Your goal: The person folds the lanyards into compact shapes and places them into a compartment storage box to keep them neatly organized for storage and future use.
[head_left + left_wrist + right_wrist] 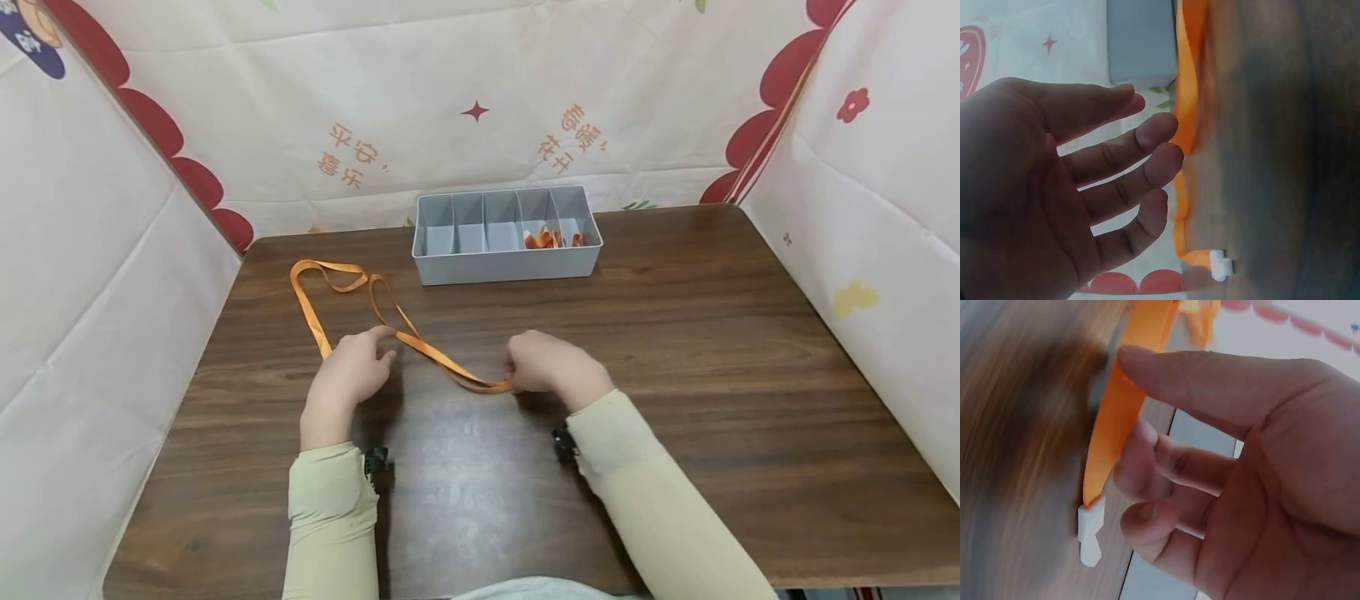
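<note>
A pale printed cloth fills the top and both sides of the head view, and below it the dark wooden table spreads across the frame. The grey box stands at the upper middle, split into five compartments, with orange pieces in the two on the right. My orange strap lies left of centre, looping at the upper left of the table and running down to the middle. At its lower right end, my right hand pinches it, thumb on the near face and fingers bent behind. At centre left, my left hand is loosely spread, fingers slightly bent and right beside the strap; I can't tell whether they touch it. Smallest are two white clips on the strap: one low in the left wrist view, another at lower left in the right wrist view.
</note>
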Demonstrator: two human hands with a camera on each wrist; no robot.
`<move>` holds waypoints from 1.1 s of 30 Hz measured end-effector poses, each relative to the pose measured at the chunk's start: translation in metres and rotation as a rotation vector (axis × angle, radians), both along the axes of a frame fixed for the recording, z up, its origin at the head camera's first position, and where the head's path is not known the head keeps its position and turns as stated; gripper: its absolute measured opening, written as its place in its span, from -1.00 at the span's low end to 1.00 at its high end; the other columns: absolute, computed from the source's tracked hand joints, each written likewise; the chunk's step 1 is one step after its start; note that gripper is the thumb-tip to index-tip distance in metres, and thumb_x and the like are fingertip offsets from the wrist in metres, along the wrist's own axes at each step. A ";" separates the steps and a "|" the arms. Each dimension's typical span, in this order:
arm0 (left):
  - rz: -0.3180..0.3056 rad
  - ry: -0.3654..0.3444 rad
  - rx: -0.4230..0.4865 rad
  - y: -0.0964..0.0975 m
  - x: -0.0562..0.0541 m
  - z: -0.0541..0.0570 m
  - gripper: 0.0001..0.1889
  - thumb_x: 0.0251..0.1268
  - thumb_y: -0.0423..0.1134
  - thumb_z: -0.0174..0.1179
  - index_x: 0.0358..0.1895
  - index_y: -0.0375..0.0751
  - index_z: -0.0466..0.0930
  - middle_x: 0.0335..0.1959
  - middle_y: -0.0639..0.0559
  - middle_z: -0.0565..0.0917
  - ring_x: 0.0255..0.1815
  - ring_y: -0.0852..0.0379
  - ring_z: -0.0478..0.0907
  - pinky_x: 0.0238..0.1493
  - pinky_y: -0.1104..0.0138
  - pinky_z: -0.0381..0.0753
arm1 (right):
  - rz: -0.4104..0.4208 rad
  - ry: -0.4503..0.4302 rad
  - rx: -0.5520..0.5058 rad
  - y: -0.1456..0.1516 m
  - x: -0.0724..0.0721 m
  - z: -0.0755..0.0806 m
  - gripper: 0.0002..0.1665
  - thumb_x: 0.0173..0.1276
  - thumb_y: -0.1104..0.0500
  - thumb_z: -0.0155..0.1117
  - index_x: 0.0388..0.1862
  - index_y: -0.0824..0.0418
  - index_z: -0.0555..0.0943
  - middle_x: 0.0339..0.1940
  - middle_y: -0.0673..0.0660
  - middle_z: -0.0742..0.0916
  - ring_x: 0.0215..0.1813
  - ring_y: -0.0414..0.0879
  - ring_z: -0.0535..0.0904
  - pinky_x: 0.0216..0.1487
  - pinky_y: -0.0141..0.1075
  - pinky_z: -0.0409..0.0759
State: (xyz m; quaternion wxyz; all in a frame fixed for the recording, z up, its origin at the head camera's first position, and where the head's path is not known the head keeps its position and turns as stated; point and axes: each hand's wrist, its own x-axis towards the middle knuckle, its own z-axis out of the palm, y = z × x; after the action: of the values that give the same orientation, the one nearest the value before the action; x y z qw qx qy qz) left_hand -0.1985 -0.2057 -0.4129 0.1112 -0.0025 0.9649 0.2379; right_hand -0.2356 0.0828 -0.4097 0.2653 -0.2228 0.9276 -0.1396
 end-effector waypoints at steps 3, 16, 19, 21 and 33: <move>-0.005 -0.004 -0.001 0.004 -0.001 -0.002 -0.51 0.67 -0.14 0.07 0.56 -0.07 0.43 0.03 -0.21 0.75 -0.27 0.01 0.61 -0.19 0.11 0.60 | -0.071 -0.022 0.023 0.033 -0.003 0.006 -0.68 0.31 0.36 0.26 -0.61 0.08 0.53 -0.58 -0.01 0.48 -0.50 -0.13 0.34 -0.44 -0.30 0.30; -0.036 -0.017 -0.029 0.021 -0.012 0.002 -0.48 0.65 -0.12 0.11 0.57 -0.04 0.42 0.22 -0.22 0.73 0.15 -0.14 0.72 0.15 -0.11 0.68 | -0.195 -0.119 0.045 0.090 -0.008 0.016 -0.81 0.20 0.43 0.32 -0.40 0.14 0.66 -0.41 0.06 0.61 -0.34 -0.04 0.45 -0.33 -0.23 0.37; -0.064 0.015 -0.051 0.029 -0.017 -0.001 -0.50 0.59 -0.21 0.17 0.53 -0.06 0.47 0.19 -0.20 0.73 0.08 -0.14 0.71 0.11 -0.11 0.68 | -0.189 -0.124 0.038 0.086 -0.007 0.014 -0.81 0.21 0.44 0.31 -0.40 0.15 0.64 -0.41 0.07 0.60 -0.34 -0.02 0.46 -0.33 -0.23 0.37; -0.087 0.047 -0.081 0.035 -0.020 -0.005 -0.53 0.54 -0.27 0.19 0.46 -0.06 0.55 0.20 -0.18 0.71 0.05 -0.12 0.70 0.10 -0.11 0.69 | -0.184 -0.115 0.042 0.084 -0.007 0.014 -0.81 0.22 0.44 0.31 -0.39 0.15 0.65 -0.42 0.07 0.61 -0.35 -0.02 0.47 -0.34 -0.22 0.38; -0.101 0.056 -0.161 0.053 -0.023 -0.020 -0.72 0.43 -0.38 0.19 0.06 -0.03 0.78 0.22 -0.19 0.59 0.16 -0.25 0.66 0.13 -0.14 0.69 | -0.110 -0.037 0.001 0.078 -0.003 0.002 -0.72 0.22 0.45 0.15 -0.55 0.13 0.62 -0.57 -0.01 0.55 -0.49 -0.12 0.39 -0.44 -0.31 0.32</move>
State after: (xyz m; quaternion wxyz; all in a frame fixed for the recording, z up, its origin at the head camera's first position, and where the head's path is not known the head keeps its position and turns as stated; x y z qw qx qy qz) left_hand -0.2212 -0.1531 -0.4330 0.0955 0.0441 0.9825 0.1538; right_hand -0.2390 0.1611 -0.4073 0.2744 -0.1686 0.9335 -0.1574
